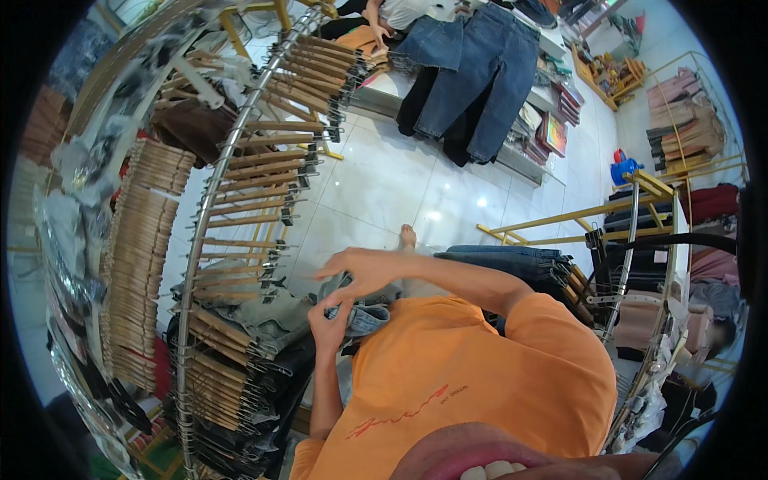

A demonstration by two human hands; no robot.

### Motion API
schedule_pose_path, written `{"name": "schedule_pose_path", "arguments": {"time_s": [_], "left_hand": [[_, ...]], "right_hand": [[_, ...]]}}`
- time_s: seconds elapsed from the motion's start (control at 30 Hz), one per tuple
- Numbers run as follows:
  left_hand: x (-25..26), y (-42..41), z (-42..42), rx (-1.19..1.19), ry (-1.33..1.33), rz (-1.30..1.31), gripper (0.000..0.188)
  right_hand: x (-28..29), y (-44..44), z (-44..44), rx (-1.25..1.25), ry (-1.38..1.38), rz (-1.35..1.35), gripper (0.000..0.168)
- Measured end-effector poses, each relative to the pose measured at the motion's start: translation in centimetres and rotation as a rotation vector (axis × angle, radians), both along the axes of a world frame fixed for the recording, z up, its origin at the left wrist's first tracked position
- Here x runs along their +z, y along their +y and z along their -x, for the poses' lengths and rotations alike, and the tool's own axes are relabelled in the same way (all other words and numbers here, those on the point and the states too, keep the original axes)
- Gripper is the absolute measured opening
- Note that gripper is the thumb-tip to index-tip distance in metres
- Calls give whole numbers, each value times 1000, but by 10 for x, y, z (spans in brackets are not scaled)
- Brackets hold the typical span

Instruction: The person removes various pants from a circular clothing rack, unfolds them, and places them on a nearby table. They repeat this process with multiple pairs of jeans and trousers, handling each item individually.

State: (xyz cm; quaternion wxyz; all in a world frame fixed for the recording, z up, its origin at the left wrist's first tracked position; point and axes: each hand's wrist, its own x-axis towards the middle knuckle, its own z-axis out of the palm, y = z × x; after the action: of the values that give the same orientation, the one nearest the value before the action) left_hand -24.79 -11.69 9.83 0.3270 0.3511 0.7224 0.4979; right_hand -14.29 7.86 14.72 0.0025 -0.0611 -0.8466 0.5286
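The fingers of my left hand [330, 324] pinch the waist edge of light-blue denim jeans [366, 319], which hang close against my orange shirt. Just above it, my right hand [360, 270] has its fingers apart, with the thumb close to my left fingertips; whether they touch I cannot tell. Left of both hands stands a metal rail [207, 210] with many wooden clip hangers [258, 187], several of them bare. Grey-green jeans [270, 312] and black trousers [282, 384] hang from its nearer part.
Blue jeans [480, 72] lie over a low white platform [516, 165] ahead, where another person's hand [379, 36] touches folded clothes. Folded dark-blue jeans [504, 255] hang at the right beside a yellow rack frame [540, 219]. Bundled wooden hangers [144, 258] line the far left.
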Motion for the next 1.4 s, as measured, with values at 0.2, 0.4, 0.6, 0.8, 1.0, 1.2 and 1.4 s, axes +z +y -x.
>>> {"name": "schedule_pose_path", "arguments": {"time_s": [0.2,0.4,0.6,0.8,1.0,1.2,1.4], "left_hand": [[28,82,-12,-221,-240,111,29],[52,195,-35,-352,-319,103,30],[53,305,-55,-392,-431,-164,62],[54,390,-39,-612,-122,-86,62],[-10,470,-24,-396,207,-82,37],[-18,584,-24,-256,-89,-122,22],[-63,724,3,-195,-149,-213,26]], "right_hand": [[-42,73,-87,-19,-62,441,104],[-45,127,-136,-430,-45,495,82],[-22,213,-188,-894,120,468,28],[-13,306,-267,-1472,295,465,28],[-14,352,-315,-1593,140,227,29],[-8,422,-312,-1612,45,189,30],[-22,536,-274,-1610,3,196,28]]}}
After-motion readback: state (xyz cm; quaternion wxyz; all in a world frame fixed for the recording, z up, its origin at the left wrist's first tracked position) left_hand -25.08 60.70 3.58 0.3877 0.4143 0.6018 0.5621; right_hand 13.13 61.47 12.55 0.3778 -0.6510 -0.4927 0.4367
